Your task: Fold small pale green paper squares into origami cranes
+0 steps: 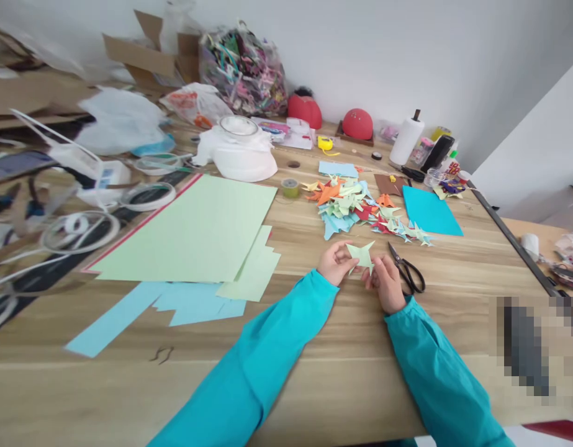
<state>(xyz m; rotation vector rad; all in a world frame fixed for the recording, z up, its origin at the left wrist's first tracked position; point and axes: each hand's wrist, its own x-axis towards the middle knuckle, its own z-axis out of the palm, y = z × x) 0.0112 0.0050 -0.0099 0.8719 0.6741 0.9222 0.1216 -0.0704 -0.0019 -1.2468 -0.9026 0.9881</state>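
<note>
A pale green folded paper star (360, 255) with pointed corners is held above the table between both hands. My left hand (336, 263) pinches its left side, thumb on top. At its lower right point, the fingers of my right hand (385, 282) are closed on the paper. Black-handled scissors (410, 273) lie just right of my right hand. Beyond my hands is a pile of folded paper shapes (346, 202) in green, orange, blue and red.
Large pale green sheets (188, 230) lie at left, with light blue paper pieces (197, 301) partly under them. A turquoise sheet (433, 211) lies at right. Tape (290, 188), a yellow tape measure (324, 143) and red domed objects (357, 124) stand farther back. White cables (81, 230) crowd the left edge.
</note>
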